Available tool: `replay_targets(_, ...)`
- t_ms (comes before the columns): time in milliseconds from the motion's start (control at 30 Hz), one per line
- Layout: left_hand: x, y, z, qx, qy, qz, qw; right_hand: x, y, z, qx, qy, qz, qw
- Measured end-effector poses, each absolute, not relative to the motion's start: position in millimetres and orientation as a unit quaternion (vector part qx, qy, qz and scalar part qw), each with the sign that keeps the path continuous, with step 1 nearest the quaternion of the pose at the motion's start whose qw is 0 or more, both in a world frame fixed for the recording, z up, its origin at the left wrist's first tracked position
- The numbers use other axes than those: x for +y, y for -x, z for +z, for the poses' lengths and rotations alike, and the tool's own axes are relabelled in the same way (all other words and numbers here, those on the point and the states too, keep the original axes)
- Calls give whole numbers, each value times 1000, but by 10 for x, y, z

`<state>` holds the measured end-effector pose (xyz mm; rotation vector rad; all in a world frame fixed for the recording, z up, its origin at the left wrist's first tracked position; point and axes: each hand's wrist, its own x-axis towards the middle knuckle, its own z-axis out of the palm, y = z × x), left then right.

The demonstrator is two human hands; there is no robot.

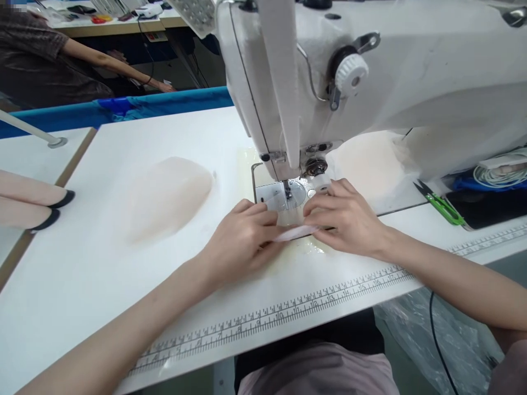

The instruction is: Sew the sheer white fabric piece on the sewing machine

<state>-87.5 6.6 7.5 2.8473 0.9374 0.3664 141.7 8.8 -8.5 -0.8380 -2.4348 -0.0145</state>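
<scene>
In close at the machine (370,66), and straight to the cloth (295,233): caught between the two hands, just on the near side of the foot (287,191). Lying to the right of the left hand (245,238) and to the left of the right hand (348,219), bridging the short gap from one to the other. Pinched at the left end in the left hand, thumb below and fingers curled over; pinched at the right end in the right hand, thumb low on the near side. Clamped at both ends, then, with no contact to be seen between one hand and the other. Running mainly left to right along its long axis, a touch nearer the table's (74,307) front edge at the left end, and so crosswise to the line from front edge to foot. Not much to choose for nearness to the cloth, with a hold at each end; but reaching farther forward with the upper fingers on the right, up beside the foot, over the plate (267,193). Perhaps spreading forward in a sheer layer as far as the foot, though too thin and blurred there to be sure. Off to the left, well apart from both hands, flat on the table: a pale panel (173,197). Over to the right, beyond the right forearm: green snips (444,209).
</scene>
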Motion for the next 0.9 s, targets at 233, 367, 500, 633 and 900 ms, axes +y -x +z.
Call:
replay_targets(233, -250, 872, -61, 307, -927, 124, -177, 52, -1413, -68, -933, 262, -12, 246)
replay_targets(367, -252, 881, -73, 306, -933, 117, -147, 60, -1405, -70, -931, 263, -14, 254)
replay_targets(500, -223, 893, -80, 305, -935, 133, -127, 62, -1409, -86, -929, 266, -13, 256)
replay_targets(633, -158, 907, -83, 312, -934, 136, -113, 85, -1414, -108, -928, 269, -12, 257)
replay_targets(900, 27, 920, -96, 327, -931, 133, -89, 209, -1397, -194, -918, 291, -41, 266)
